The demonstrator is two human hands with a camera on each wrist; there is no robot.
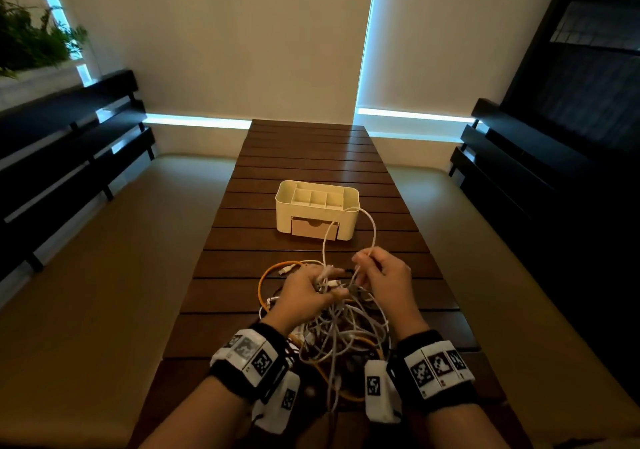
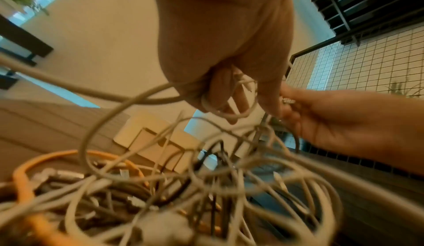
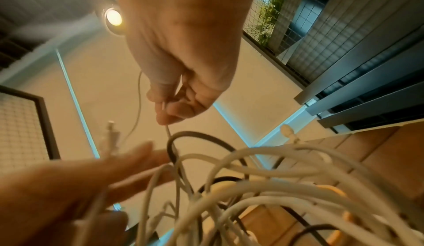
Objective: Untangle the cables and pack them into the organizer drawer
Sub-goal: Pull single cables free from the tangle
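Observation:
A tangle of white, orange and dark cables (image 1: 341, 331) lies on the near part of the wooden table (image 1: 311, 161). My left hand (image 1: 306, 292) grips a bunch of white cables (image 2: 227, 104) lifted from the tangle. My right hand (image 1: 379, 272) pinches a thin white cable (image 3: 166, 126) between thumb and fingers; its loop (image 1: 372, 230) arches up toward the organizer. An orange cable (image 1: 263, 279) curves out to the left. The cream organizer (image 1: 317, 209) stands beyond the tangle, its small front drawer (image 1: 314, 227) closed.
Cushioned benches (image 1: 86, 258) run along both sides of the table, with dark slatted backrests (image 1: 69, 143) behind them. A plant (image 1: 31, 36) stands at the far left. The far half of the table beyond the organizer holds nothing.

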